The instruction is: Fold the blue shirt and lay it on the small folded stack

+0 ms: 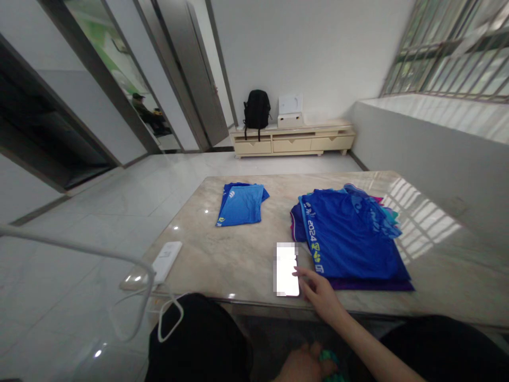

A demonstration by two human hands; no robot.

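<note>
My right hand [320, 297] reaches over the table's near edge, its fingers apart and loosely bent. A fingertip is at the right edge of a smartphone [286, 270], whose screen glows white and is partly blurred out. Low in the shade below the table edge, my left hand [302, 363] has its fingers curled around a green patterned piece of cloth [332, 366], mostly cut off by the frame. Right of the phone lies a stack of blue printed jerseys [350, 233], with purple and pink ones underneath. Two folded blue garments [242, 204] lie farther back on the left.
The marble-patterned table [199, 254] carries a white power strip [167, 260] at its left corner. A white cable [119, 253] crosses the lower left. Behind stands a low cabinet [292, 142] with a black backpack [256, 109] and white boxes [290, 111]. A person [151, 114] sits beyond the doorway.
</note>
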